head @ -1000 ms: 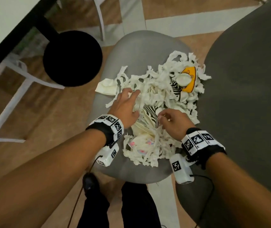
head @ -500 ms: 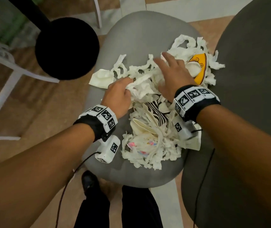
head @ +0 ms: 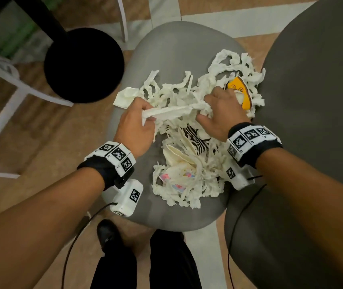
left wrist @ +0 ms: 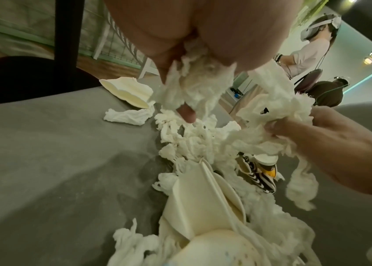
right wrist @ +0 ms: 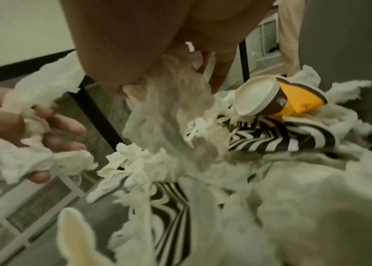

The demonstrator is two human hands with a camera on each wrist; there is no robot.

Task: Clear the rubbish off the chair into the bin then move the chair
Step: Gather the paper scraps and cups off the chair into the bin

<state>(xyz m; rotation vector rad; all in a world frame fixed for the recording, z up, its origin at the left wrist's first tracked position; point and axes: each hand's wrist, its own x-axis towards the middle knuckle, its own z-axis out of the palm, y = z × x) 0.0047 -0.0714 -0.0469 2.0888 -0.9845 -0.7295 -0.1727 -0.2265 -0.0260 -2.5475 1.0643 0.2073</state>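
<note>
A grey chair seat (head: 172, 51) carries a heap of torn white paper shreds (head: 187, 184), a crushed yellow cup (head: 239, 90), a black-and-white striped cup (head: 195, 140) and flattened cream cups (head: 174, 155). My left hand (head: 137, 122) grips a bunch of white shreds (left wrist: 194, 86) at the pile's left side. My right hand (head: 222, 113) grips another bunch of shreds (right wrist: 176, 93) just left of the yellow cup (right wrist: 299, 100). A strip of paper stretches between both hands. The black round bin (head: 83, 65) stands on the floor left of the chair.
A second dark grey chair (head: 316, 101) stands close on the right. White table legs (head: 4, 113) and a black post (head: 41, 15) lie at the left. My feet (head: 108, 234) are under the seat's near edge. Other people (left wrist: 306, 52) are in the background.
My right hand moved from the pile's near side to its far right and closed on shreds. My left hand closed on shreds and lifted them. The camera came closer.
</note>
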